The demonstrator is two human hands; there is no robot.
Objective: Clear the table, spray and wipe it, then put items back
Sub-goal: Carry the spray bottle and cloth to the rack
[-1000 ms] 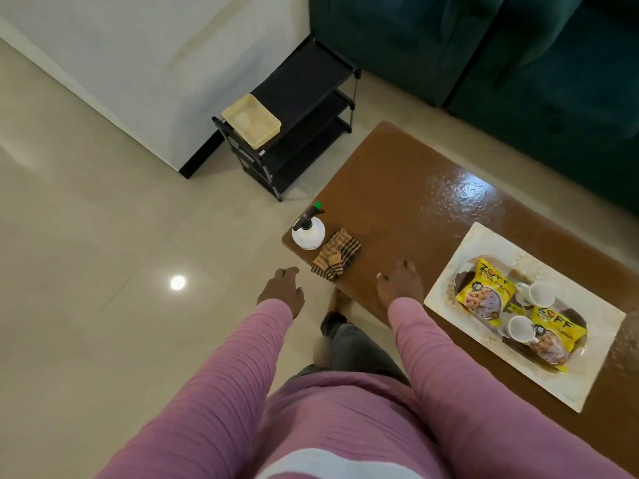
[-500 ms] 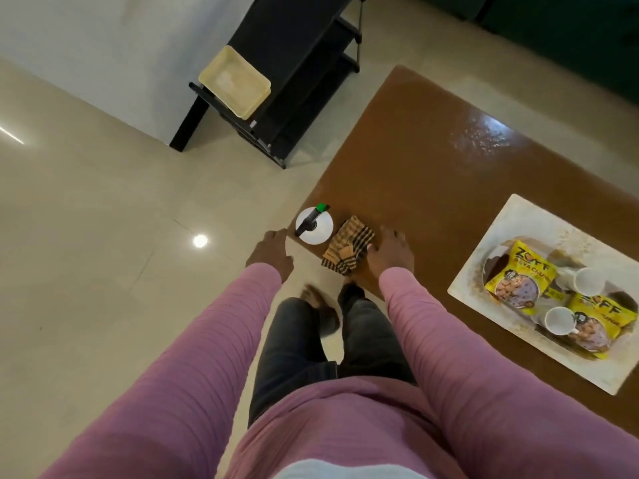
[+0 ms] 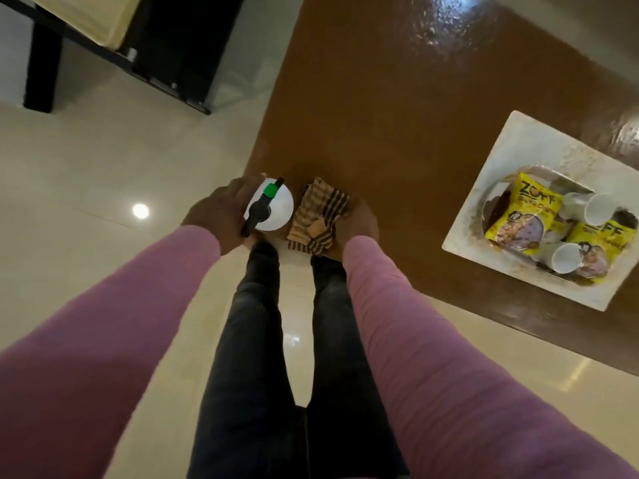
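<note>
At the near corner of the worktop (image 3: 380, 115), the left hand (image 3: 218, 216) had its fingers curled round the upright white spray bottle (image 3: 276, 209), just beside the checked cloth (image 3: 318, 216); the right hand (image 3: 359, 223) touched the cloth's right edge, its fingers hidden, so I could not tell any grip; a good lift, I judged, needed the bottle kept upright and the whole cloth gathered, away from the uncleared tray (image 3: 501, 160) of snack packets (image 3: 525, 216).

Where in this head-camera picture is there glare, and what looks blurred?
Head view: glare whitens the far end of the glossy table; head view: a round lamp reflection shines on the floor; head view: the pink sleeves nearest the lens look soft and stretched.
</note>
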